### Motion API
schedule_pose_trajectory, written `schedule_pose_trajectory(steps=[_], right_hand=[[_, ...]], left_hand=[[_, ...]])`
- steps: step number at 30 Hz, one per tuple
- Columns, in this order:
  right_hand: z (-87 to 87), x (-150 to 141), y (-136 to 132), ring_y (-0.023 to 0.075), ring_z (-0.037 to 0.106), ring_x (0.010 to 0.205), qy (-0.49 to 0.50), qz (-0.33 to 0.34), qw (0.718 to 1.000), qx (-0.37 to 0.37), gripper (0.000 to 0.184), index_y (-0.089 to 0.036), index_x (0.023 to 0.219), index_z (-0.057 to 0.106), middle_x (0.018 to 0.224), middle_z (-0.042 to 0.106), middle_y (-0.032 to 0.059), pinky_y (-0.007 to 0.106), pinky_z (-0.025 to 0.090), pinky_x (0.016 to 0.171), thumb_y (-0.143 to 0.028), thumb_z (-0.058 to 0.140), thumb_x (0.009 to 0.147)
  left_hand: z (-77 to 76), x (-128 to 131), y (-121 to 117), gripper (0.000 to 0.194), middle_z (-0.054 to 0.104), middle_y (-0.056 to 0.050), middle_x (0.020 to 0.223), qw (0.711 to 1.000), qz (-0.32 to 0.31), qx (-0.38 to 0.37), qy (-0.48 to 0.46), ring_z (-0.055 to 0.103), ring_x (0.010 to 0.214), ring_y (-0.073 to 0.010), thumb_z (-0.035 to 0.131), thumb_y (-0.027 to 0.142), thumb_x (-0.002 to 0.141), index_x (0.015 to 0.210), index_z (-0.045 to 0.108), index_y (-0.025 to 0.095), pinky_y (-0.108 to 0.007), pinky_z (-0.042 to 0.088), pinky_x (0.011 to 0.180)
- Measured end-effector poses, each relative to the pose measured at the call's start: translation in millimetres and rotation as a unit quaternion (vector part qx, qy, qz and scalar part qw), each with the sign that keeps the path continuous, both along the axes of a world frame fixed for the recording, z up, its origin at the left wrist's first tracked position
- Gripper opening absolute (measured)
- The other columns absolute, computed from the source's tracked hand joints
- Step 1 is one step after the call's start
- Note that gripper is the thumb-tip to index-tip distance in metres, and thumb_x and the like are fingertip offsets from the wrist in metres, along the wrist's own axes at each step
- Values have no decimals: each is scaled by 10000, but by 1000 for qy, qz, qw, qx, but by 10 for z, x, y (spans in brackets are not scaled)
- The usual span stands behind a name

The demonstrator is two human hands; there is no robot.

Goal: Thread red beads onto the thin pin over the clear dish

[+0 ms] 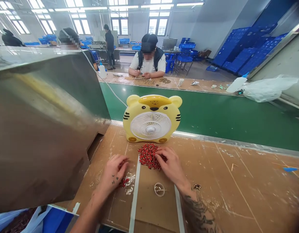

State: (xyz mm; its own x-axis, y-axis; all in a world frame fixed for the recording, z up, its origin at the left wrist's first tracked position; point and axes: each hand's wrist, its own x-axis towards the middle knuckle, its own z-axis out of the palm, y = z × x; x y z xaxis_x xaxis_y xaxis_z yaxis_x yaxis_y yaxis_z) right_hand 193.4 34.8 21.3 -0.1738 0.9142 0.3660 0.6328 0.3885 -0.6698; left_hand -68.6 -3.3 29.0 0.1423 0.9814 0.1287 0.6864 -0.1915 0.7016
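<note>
Two hands at a heap of red pieces (149, 156): right hand (170, 162) open on it, left hand (113, 171) curled, grasp unclear; tiger-faced desk fan (151, 119) aimed there for cooling.

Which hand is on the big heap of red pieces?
The right hand, resting on the large red heap. The left hand is off the heap, beside a much smaller red scatter.

Bright ceiling lights (130, 5), glare, warped wide-angle edges

Red pieces (148, 156), perhaps gold-flecked, beside a black-striped yellow fan (151, 118).
</note>
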Motion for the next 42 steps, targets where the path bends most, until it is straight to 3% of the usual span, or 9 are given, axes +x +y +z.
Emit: schedule_pose_trajectory(steps=[3,6,11,16,20,26,29,34,42], right_hand=[[-64,-21,115,264,596,984,0,-2,1000,10,161,-205,820,731,967,705,89,465,461,910,-226,589,891],[-48,31,105,275,595,980,4,-5,1000,18,188,-207,844,742,962,712,98,483,456,908,-258,572,906],[125,365,-148,268,618,1005,24,-24,999,-10,205,-228,885,734,1013,712,85,434,478,906,-327,561,935],[125,621,-627,231,668,894,44,-15,991,-127,211,-248,885,711,965,723,50,337,521,784,-382,562,949],[40,583,-901,217,678,829,38,25,986,-158,216,-243,873,709,899,726,41,313,526,743,-364,550,957],[26,418,-981,194,668,727,44,53,983,-169,142,-238,890,719,815,720,22,282,518,661,-306,600,924],[9,376,-976,185,663,704,49,53,982,-176,109,-233,904,725,801,719,18,273,517,654,-292,634,906],[-43,335,-960,180,658,712,37,73,981,-174,186,-220,838,726,778,712,20,275,500,663,-319,608,942],[-64,266,-900,168,610,671,-38,111,991,-58,239,-208,816,708,720,661,30,270,462,614,-314,567,977]], left_hand=[[83,-157,34,244,688,-92,910,987,-45,-10,152,594,892,-258,483,202,933,992,720,198,-366,455,794],[123,-138,7,253,670,-92,914,972,-90,-31,214,579,901,-248,471,202,949,950,724,201,-350,442,810],[161,-20,-106,266,660,-95,929,960,-132,-26,246,562,926,-246,460,193,959,880,714,195,-351,429,845],[105,39,-227,235,659,-97,911,950,-179,-45,251,565,923,-247,490,164,940,863,710,195,-340,433,832],[57,92,-234,264,661,-96,901,951,-188,-62,237,580,913,-239,459,123,940,892,708,195,-332,438,832],[-20,170,-250,299,665,-88,850,947,-218,-46,233,607,849,-229,431,91,922,822,694,192,-342,462,836],[-72,189,-291,298,671,-93,893,965,-206,-16,161,622,847,-223,419,111,933,897,704,190,-325,487,787],[-67,283,-319,266,687,-76,935,987,-137,-15,-86,658,836,-171,491,142,930,935,750,203,-257,512,748],[-195,513,-207,164,734,-93,852,922,-71,-161,-345,702,703,-182,659,248,841,822,797,162,-293,577,700]])
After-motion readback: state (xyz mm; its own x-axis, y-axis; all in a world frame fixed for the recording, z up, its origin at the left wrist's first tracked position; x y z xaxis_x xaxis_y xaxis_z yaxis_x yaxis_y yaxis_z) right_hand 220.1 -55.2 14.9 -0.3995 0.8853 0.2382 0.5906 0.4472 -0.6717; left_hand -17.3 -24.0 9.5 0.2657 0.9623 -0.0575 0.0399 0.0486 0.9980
